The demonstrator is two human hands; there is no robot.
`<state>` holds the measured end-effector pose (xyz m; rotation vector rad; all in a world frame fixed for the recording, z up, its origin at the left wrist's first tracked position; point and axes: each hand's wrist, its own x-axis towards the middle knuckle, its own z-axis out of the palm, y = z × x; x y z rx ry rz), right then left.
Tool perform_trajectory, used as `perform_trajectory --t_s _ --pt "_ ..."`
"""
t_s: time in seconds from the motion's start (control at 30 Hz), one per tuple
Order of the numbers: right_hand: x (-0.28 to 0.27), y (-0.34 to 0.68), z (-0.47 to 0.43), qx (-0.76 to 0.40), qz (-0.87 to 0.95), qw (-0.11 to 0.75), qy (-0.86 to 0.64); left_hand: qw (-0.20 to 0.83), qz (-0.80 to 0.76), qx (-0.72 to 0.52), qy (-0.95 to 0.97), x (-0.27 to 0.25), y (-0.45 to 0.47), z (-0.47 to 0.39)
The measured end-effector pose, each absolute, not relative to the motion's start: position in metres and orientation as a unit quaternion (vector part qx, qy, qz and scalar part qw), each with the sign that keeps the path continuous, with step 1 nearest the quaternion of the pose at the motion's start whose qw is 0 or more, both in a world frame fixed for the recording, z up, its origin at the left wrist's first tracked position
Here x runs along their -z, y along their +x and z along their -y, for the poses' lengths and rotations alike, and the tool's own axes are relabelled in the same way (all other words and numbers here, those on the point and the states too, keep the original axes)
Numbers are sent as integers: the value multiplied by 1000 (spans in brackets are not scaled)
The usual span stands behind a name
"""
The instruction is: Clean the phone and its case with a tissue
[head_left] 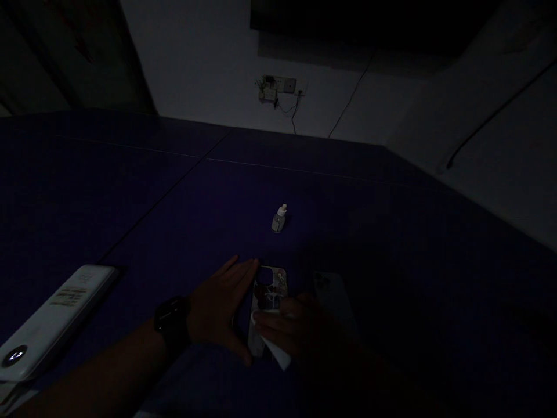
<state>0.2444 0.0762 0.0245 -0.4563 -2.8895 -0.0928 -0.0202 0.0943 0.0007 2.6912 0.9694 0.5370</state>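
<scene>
A patterned phone case (272,290) with a camera cut-out lies flat on the dark blue tabletop. My left hand (220,302), with a black watch on its wrist, rests open along the case's left edge, fingertips by the top corner and thumb near the bottom. Pressed onto the lower half of the case is a white wipe (278,353), folded under the fingers of my right hand (291,325), which are closed on it. The wipe looks like tissue or cloth; I cannot tell which. Just right of that hand lies a phone (333,293), back up, partly hidden by my right arm.
A small dropper bottle (278,220) with a white top stands beyond the case. At the left lies a white power bank (56,319) with a lit display. The blue table (174,232) meets a wall with sockets (285,86) and cables. The room is very dim.
</scene>
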Motion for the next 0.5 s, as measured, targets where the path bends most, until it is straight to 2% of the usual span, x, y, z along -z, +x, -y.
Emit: perform_trajectory --t_s 0.17,0.3,0.5 --pt "-21 247 -77 24 989 92 -117 113 -330 -194 917 -1 -20 -94" --pt "-21 244 -80 26 979 123 -158 118 -327 -186 919 -1 -20 -95" --pt "-26 239 -78 21 987 92 -128 123 -325 -193 917 -1 -20 -95"
